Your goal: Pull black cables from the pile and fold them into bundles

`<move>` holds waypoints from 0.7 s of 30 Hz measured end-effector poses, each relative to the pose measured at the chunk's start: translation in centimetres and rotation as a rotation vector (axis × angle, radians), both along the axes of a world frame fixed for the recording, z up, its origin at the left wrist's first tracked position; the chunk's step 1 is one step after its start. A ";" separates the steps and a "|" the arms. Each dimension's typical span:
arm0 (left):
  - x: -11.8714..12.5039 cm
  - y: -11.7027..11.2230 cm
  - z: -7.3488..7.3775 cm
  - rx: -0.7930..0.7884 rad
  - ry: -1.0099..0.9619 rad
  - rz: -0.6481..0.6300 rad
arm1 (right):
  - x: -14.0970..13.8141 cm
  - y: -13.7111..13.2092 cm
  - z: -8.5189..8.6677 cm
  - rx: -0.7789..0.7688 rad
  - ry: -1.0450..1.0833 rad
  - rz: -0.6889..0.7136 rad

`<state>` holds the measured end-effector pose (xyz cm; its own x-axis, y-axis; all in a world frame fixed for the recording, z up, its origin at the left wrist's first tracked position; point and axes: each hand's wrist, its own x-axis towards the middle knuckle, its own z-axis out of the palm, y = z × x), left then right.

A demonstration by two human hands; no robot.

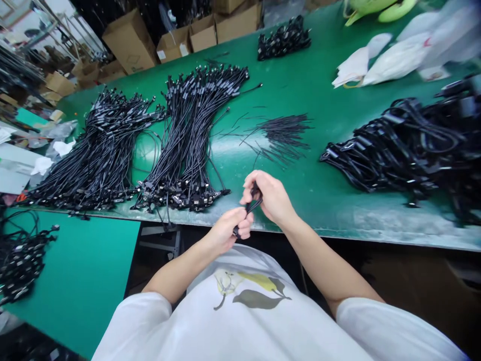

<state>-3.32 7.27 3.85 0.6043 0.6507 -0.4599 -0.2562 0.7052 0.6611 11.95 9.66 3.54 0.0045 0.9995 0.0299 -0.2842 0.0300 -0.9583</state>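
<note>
Both hands meet over the near edge of the green table [323, 100]. My left hand [231, 228] is curled closed around a short black cable [251, 205]. My right hand [268, 195] pinches the same cable from above, fingers bent round it. Just beyond my hands lies a long bundle of black cables [191, 135] with connectors at the near end. A second such bundle [97, 150] lies to its left. A small spread of thin black ties [281, 133] rests ahead and to the right.
A heap of coiled black cables [406, 145] fills the right side. Another small black pile [283, 39] sits at the back. White plastic bags [394, 55] lie far right; cardboard boxes [180, 37] line the rear. A lower green surface [82, 281] with cables [22, 255] is left.
</note>
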 end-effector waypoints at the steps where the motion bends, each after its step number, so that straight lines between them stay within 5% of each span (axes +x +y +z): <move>1: -0.3 0.1 -0.2 0.021 0.035 0.042 | 1.5 0.2 -0.9 0.044 -0.190 -0.023; 5: -1.1 0.5 -0.8 0.128 0.107 0.122 | 9.3 2.6 -3.9 0.018 -1.084 -0.342; 9: 0.0 0.2 -1.1 0.186 0.085 0.028 | 13.8 6.4 -4.8 -0.258 -1.477 -0.379; 15: 0.3 0.7 -1.0 0.210 0.098 0.086 | 13.5 7.0 -3.9 -0.218 -1.565 -0.354; 19: 0.4 1.3 -0.7 0.195 0.096 0.095 | 12.6 4.4 -3.1 -0.107 -1.359 -0.423; 21: 0.9 1.6 -0.6 0.184 0.069 0.095 | 11.1 2.7 -2.6 -0.034 -1.170 -0.287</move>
<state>-2.39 8.84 3.26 0.5073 0.7799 -0.3666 -0.2653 0.5461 0.7946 23.08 12.33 0.98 0.2146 0.9669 0.1380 0.7704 -0.0807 -0.6325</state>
